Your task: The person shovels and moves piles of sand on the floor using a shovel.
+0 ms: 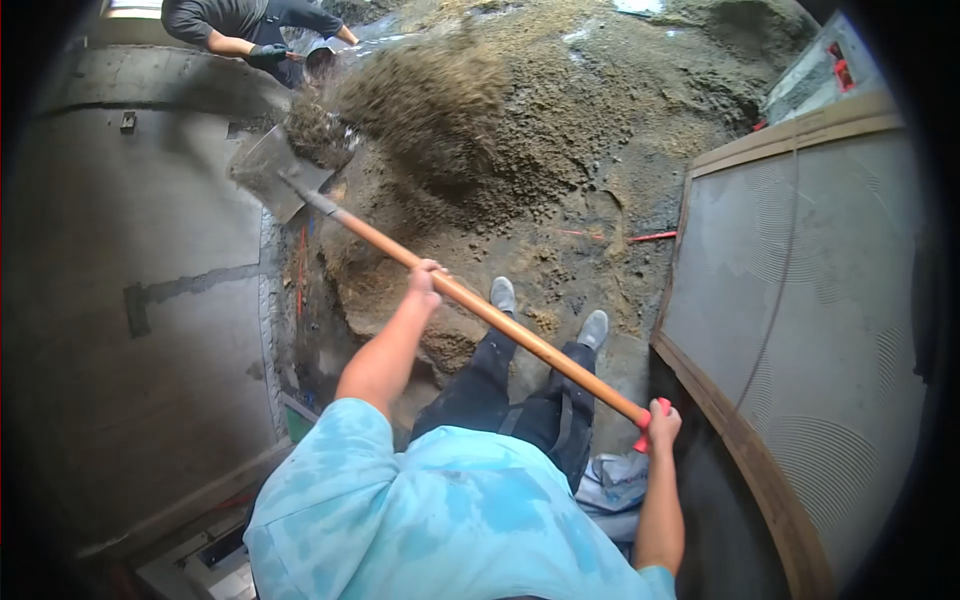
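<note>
A shovel with a long wooden shaft slants across my body, from lower right to upper left. My left hand is closed around the shaft about midway up. At the near end, my right hand grips the shovel's red handle. The flat metal blade is raised at the upper left, with its face showing. Beyond it a clump of sandy soil is blurred, apparently in the air. Beneath my feet and ahead spreads a heap of damp soil.
A concrete wall runs along the left. To the right stands a grey panel with a wooden edge. Another person bends at the upper left, a gloved hand near a dark container. A red pipe pokes from the soil.
</note>
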Motion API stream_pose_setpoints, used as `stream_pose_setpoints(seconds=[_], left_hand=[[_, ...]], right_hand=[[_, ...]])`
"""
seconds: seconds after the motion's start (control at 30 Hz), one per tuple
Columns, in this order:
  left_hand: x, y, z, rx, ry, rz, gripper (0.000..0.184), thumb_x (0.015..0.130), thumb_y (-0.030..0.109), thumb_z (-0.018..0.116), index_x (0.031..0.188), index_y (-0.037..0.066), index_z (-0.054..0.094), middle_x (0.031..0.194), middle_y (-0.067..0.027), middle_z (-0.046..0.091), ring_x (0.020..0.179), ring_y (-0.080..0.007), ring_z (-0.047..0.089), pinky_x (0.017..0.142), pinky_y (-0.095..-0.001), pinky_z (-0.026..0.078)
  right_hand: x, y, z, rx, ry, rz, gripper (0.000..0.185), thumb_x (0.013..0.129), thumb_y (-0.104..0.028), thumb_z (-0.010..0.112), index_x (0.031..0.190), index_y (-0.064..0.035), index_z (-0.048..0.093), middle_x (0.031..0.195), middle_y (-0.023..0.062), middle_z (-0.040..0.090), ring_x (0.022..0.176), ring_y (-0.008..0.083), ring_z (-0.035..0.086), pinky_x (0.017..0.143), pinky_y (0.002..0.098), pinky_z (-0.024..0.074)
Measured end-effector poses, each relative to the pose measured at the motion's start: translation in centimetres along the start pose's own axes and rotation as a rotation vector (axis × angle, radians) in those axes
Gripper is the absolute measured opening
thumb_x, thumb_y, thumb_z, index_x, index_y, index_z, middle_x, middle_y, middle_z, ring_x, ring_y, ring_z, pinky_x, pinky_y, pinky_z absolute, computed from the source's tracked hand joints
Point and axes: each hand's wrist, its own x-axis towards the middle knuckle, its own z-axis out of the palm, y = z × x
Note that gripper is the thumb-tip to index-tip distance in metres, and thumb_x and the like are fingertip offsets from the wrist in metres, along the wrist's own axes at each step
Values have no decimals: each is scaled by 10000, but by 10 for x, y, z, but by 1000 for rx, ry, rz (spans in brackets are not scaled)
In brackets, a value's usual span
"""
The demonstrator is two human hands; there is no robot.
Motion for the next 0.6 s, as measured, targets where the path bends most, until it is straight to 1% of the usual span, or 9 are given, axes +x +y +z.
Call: stream_pose_setpoints(seconds=[0.03, 0.07, 0.13, 0.27, 0.43, 0.47, 0.5, 0.53, 0.6], left_hand=[[-3, 4, -8, -60, -54, 13, 87, 676, 131, 514, 669, 102, 433, 602, -76, 469, 552, -211, 474, 597, -377, 463], [-8, 4, -14, -94, -20, -33, 97, 691, 136, 501, 644, 111, 420, 576, -59, 452, 539, -199, 456, 590, -362, 450], [1, -15, -34, -171, 138, -104, 137, 707, 152, 508, 621, 129, 404, 530, -39, 428, 509, -193, 440, 552, -352, 440], [1, -103, -39, -182, 177, -287, 246, 736, 231, 516, 569, 162, 348, 462, -10, 375, 408, -190, 377, 450, -348, 401], [-80, -194, 66, -387, -99, -687, 270, 687, 302, 533, 531, 169, 358, 461, -16, 361, 425, -184, 396, 424, -327, 353], [-58, -254, 74, -492, -172, -799, 270, 686, 316, 530, 532, 167, 367, 463, -25, 375, 425, -187, 404, 427, -330, 358], [-92, -240, 107, -513, -89, -841, 264, 688, 298, 531, 528, 167, 367, 455, -30, 382, 405, -193, 402, 413, -322, 361], [-100, -258, 129, -533, -113, -834, 263, 697, 271, 531, 526, 164, 362, 452, -35, 389, 393, -196, 404, 406, -327, 370], [-126, -249, 163, -622, -133, -868, 252, 717, 216, 528, 540, 146, 363, 460, -43, 392, 403, -201, 422, 422, -349, 401]], right_hand=[[-15, -12, -2, -20, 61, -149, 278, 751, -243, 629, 725, 20, 542, 680, 64, 559, 615, 138, 512, 582, 325, 435], [-23, -8, -3, -23, 116, -197, 287, 737, -237, 630, 817, 33, 579, 757, 145, 604, 693, 220, 572, 662, 346, 447], [-53, -15, -17, 12, 176, -314, 310, 731, -230, 637, 887, 32, 582, 805, 152, 611, 717, 243, 578, 689, 345, 451], [-91, -49, -95, 159, 161, -170, 277, 766, -117, 617, 986, 40, 554, 844, 73, 587, 748, 155, 549, 695, 297, 454], [-142, -126, -238, -162, 422, -384, 305, 815, -134, 590, 1039, 67, 540, 846, 71, 564, 777, 162, 524, 728, 302, 442], [-152, -147, -268, -281, 493, -398, 345, 829, -161, 590, 1079, 68, 525, 897, 102, 567, 802, 184, 531, 733, 313, 445], [-154, -163, -307, -287, 506, -332, 415, 848, -219, 566, 1171, 21, 466, 977, 83, 550, 850, 187, 528, 763, 300, 437], [-160, -190, -328, -269, 481, -650, 209, 857, -105, 505, 1043, -41, 436, 651, 42, 450, 380, 111, 329, 299, 276, 251], [-170, -246, -373, -346, 478, -591, 181, 852, -112, 513, 1010, -45, 454, 682, 62, 482, 429, 122, 381, 331, 302, 318]])
